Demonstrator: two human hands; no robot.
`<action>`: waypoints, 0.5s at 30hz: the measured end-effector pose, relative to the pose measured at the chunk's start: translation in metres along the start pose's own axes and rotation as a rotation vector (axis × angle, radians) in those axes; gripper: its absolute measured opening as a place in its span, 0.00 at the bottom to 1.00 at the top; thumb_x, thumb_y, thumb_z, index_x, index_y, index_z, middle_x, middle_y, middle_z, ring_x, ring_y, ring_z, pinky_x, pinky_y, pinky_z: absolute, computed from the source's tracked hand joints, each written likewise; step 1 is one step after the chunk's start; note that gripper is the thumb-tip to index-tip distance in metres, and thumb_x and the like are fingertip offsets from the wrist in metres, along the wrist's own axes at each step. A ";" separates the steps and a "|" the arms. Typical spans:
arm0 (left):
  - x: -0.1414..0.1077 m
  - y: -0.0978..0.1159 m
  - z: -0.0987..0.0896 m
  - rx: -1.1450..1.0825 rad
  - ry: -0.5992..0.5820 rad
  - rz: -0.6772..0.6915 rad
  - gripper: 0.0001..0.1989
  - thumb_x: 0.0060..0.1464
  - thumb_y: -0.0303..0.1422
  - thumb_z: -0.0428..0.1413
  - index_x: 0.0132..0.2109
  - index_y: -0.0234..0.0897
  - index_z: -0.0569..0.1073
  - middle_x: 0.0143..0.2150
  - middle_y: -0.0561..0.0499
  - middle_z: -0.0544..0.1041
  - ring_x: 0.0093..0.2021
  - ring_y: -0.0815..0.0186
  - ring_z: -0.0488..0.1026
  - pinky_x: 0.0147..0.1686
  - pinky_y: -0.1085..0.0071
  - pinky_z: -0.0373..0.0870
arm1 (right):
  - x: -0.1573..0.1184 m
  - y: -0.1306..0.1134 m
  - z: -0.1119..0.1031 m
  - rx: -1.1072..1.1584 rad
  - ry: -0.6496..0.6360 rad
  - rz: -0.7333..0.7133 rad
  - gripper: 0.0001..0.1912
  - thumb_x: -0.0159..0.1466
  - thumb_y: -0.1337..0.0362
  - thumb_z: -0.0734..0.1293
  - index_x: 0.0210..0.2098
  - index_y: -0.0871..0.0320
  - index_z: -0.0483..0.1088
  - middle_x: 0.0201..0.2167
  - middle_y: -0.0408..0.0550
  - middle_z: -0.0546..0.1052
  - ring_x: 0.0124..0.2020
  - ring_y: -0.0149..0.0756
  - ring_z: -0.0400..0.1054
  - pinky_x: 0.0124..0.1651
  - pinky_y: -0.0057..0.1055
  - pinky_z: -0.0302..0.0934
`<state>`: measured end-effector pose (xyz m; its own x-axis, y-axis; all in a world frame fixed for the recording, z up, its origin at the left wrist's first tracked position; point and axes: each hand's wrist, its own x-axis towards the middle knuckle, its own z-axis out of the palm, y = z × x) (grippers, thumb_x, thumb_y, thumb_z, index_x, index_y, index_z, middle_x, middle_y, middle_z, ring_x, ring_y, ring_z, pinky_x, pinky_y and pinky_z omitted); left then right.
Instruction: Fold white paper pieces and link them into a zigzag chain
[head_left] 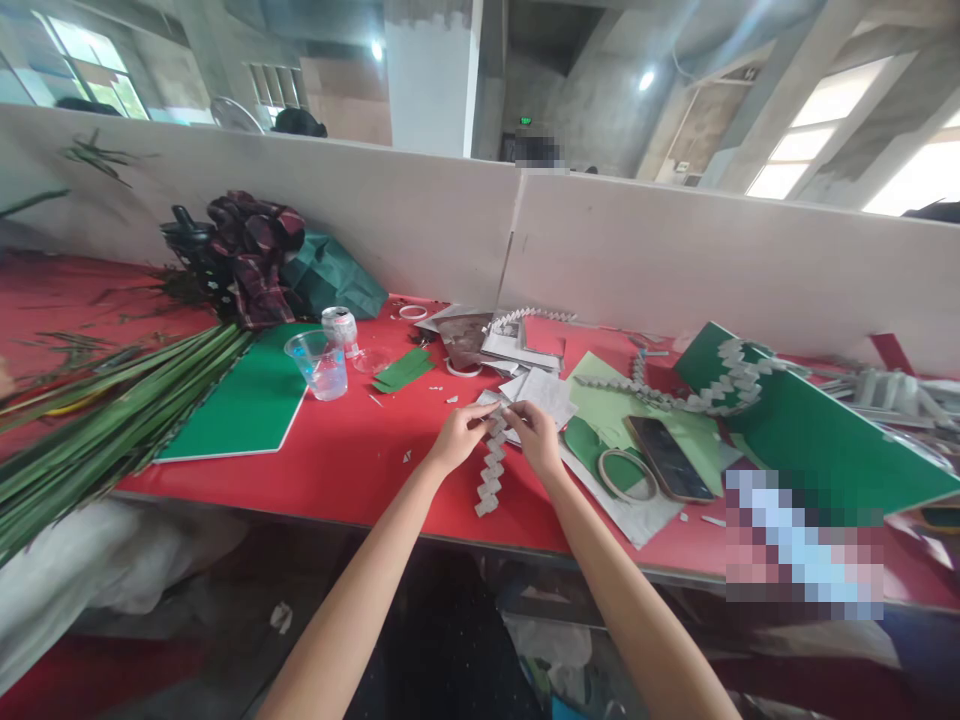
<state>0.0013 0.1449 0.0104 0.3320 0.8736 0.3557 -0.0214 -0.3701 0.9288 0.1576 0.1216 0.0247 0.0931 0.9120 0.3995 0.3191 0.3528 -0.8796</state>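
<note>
A zigzag folded-paper chain (490, 475) in pale grey hangs down toward the front of the red table. My left hand (463, 432) pinches its upper end from the left. From the other side, the fingers of my right hand (534, 432) close on the same end. Exactly how the fingertips grip the paper is too small to make out. Just behind my hands lie loose whitish paper sheets (546, 395). To the right, a longer chain of the same kind (720, 392) rests partly on a green board (810, 430).
A phone (669, 458) and a roll of tape (627, 475) lie right of my hands. Left stand a plastic cup (321, 368) and a can (340, 328), near a green board (232, 420) and long green leaves (127, 410). A white partition (360, 210) closes the back.
</note>
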 end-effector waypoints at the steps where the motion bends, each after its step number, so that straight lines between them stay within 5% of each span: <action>1: 0.000 0.000 0.000 -0.023 0.010 -0.017 0.19 0.52 0.33 0.58 0.52 0.37 0.75 0.49 0.44 0.78 0.49 0.56 0.74 0.50 0.59 0.70 | 0.001 0.001 -0.001 0.029 -0.009 0.010 0.14 0.58 0.52 0.67 0.27 0.57 0.70 0.23 0.44 0.71 0.26 0.34 0.63 0.32 0.31 0.58; 8: 0.000 0.012 -0.005 -0.286 0.073 -0.141 0.20 0.45 0.37 0.64 0.46 0.34 0.76 0.32 0.49 0.79 0.30 0.64 0.76 0.32 0.66 0.76 | 0.006 0.005 -0.004 0.403 -0.129 0.144 0.16 0.55 0.51 0.70 0.33 0.58 0.74 0.29 0.45 0.75 0.31 0.34 0.68 0.38 0.31 0.62; 15: -0.002 0.016 -0.004 -0.304 0.041 -0.142 0.19 0.42 0.40 0.66 0.39 0.36 0.69 0.27 0.54 0.75 0.25 0.66 0.75 0.27 0.67 0.76 | 0.005 0.005 -0.003 0.432 -0.151 0.205 0.14 0.54 0.53 0.70 0.31 0.57 0.73 0.27 0.43 0.74 0.29 0.31 0.67 0.36 0.28 0.62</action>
<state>-0.0038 0.1388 0.0249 0.3139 0.9238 0.2191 -0.2602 -0.1382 0.9556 0.1628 0.1267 0.0234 -0.0351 0.9806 0.1931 -0.1138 0.1880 -0.9755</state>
